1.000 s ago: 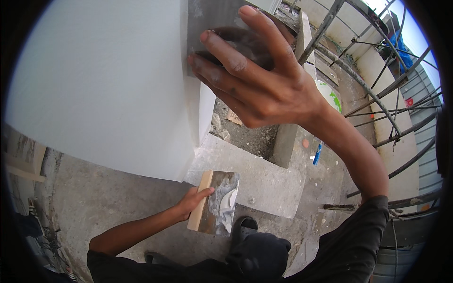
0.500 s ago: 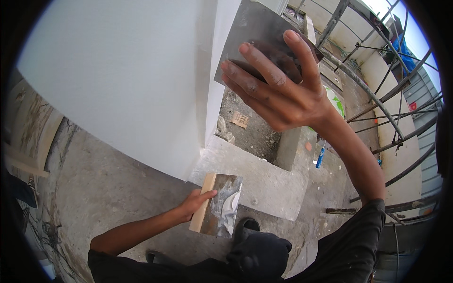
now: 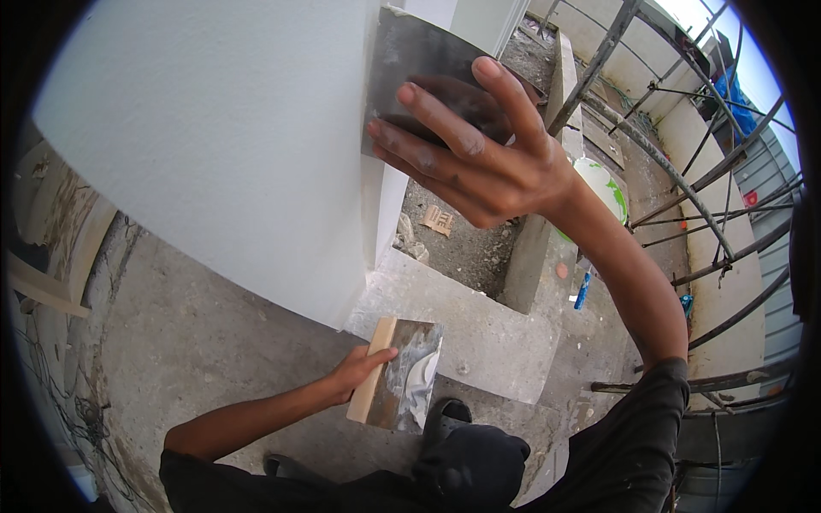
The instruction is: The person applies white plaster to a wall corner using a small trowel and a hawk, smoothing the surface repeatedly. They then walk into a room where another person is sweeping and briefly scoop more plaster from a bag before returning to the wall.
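My right hand [image 3: 492,167] is raised and grips a wide metal putty knife [image 3: 415,60], its fingers spread over the face of the blade. White smears mark those fingers; the thumb is hidden. The blade's left edge lies at the corner of a white wall [image 3: 214,137], seemingly touching it. Lower down, my left hand [image 3: 352,376] holds a second wide putty knife [image 3: 393,389] by its pale wooden back strip, thumb on top. A thick ridge of white putty [image 3: 420,385] sits along that blade's right edge.
Metal scaffolding [image 3: 663,158] stands at the right. Beyond my right forearm is a white and green bucket [image 3: 605,184], with a blue-handled tool [image 3: 582,291] on the floor nearer me. A concrete curb [image 3: 523,265] borders rubble with a cardboard scrap [image 3: 437,220]. Wooden boards [image 3: 60,231] are at far left.
My right hand and its putty knife have moved left, bringing the blade over the wall's corner. My left hand with the putty-laden knife has barely shifted.
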Motion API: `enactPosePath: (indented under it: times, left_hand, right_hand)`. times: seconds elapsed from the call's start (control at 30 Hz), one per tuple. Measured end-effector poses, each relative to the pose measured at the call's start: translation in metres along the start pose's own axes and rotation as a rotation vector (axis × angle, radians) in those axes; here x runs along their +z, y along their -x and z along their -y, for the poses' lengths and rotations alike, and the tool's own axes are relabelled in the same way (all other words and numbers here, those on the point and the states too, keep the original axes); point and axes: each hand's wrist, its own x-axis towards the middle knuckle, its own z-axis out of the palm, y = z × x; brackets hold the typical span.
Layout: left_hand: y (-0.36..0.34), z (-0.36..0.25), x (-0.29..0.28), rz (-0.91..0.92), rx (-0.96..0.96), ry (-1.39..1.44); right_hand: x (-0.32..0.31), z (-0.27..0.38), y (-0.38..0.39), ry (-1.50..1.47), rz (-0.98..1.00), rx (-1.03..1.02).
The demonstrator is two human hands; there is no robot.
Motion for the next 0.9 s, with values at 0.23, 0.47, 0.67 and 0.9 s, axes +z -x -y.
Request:
enactPosePath:
  times: [0.23,0.47,0.67,0.9]
  left_hand:
    - [-0.002,0.0,0.0,0.02,0.001,-0.009]
    - [-0.004,0.004,-0.003,0.008,0.004,-0.024]
    - [-0.006,0.003,-0.003,0.006,-0.014,-0.051]
    - [-0.01,0.008,-0.007,0.013,-0.005,-0.04]
  right_hand:
    - [0.003,0.0,0.004,-0.005,0.026,0.007]
    - [0.007,0.0,0.005,-0.112,-0.027,0.039]
    - [0.008,0.001,0.004,-0.095,-0.047,0.063]
    - [-0.008,0.008,-0.01,-0.044,0.132,0.113]
